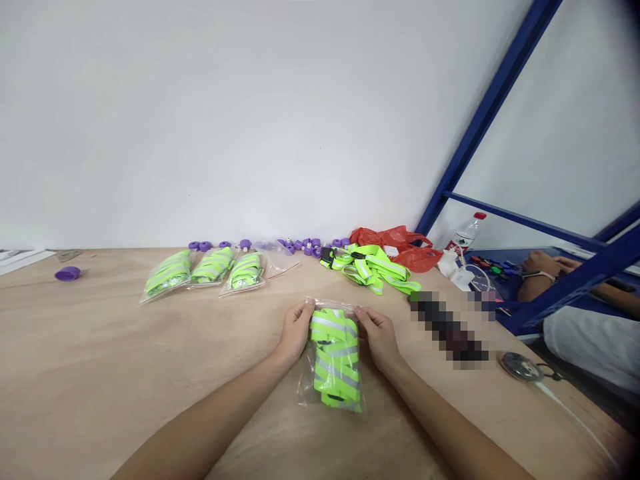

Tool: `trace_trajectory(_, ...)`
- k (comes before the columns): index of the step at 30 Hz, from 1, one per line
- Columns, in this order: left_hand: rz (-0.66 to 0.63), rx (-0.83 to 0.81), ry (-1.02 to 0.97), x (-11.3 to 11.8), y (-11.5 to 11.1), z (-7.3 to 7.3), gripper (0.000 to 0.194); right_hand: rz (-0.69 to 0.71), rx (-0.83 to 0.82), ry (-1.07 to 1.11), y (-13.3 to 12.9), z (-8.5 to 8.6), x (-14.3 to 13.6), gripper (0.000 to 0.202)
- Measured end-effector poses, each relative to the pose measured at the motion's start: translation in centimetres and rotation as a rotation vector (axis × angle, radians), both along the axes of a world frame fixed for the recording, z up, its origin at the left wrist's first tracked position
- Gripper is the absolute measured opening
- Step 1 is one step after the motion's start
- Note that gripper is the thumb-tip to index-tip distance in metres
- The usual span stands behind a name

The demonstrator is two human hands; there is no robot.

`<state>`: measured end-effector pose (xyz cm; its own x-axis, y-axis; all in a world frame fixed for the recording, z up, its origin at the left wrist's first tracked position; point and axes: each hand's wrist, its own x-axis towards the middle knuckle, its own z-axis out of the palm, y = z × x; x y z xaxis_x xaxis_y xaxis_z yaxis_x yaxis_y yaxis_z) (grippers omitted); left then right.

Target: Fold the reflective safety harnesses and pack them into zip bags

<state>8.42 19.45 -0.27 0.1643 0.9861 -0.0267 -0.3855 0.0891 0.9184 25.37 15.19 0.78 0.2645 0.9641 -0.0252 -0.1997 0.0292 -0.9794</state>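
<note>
Between my hands is a clear zip bag (pixel 336 360) with a folded neon-green reflective strap inside. My left hand (pixel 299 327) pinches the top left corner of the bag, thumb along its edge. At the top right corner, my right hand (pixel 379 333) grips the same bag. The bag's mouth edge faces away from me, and its lower end points toward me. Beyond it, a loose neon-green strap (pixel 375 267) with a black buckle (pixel 328 257) lies in a tangle. Three filled bags of green strap (pixel 213 265) lie in a row to the left.
Several purple caps (pixel 305 245) line the wall, near an empty clear bag (pixel 277 260) and red plastic bags (pixel 395 243). One purple cup-shaped piece (pixel 67 273) lies far left. At right are a round corded device (pixel 520 367), a bottle (pixel 465 237), a blue metal frame (pixel 480 127) and another person's hands (pixel 543 267).
</note>
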Motion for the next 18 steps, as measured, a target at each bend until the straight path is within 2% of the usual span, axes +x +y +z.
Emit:
trace_trajectory(7, -0.032, 0.036, 0.056, -0.12, -0.01, -0.17, 0.053, -0.043, 0.065, -0.149, 0.05, -0.29, 0.49, 0.041)
trace_trajectory(18, -0.039, 0.025, 0.036, -0.17, -0.03, -0.17, 0.053, -0.024, 0.047, -0.099, 0.22, -0.39, 0.41, 0.041)
